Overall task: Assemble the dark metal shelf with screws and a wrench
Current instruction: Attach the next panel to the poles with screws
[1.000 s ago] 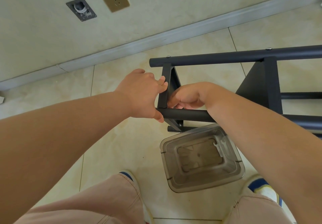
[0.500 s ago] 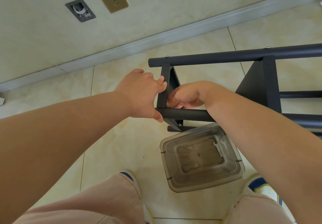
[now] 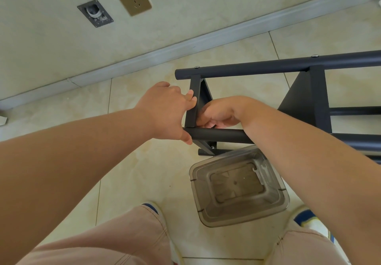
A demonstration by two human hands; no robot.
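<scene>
My left hand (image 3: 165,112) grips the shelf (image 3: 247,71) tube end, right hand (image 3: 218,114) fingers curled inside the joint beside it, wrench (image 3: 260,171) below in the bin (image 3: 208,217).

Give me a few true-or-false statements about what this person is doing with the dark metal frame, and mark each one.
1. The wrench lies in the clear plastic bin. True.
2. The left hand grips the end of the shelf. True.
3. The right hand holds the wrench. False: the wrench is in the bin; what the curled fingers hold is hidden.
4. The shelf stands on a table. False: it is on the tiled floor.
</scene>
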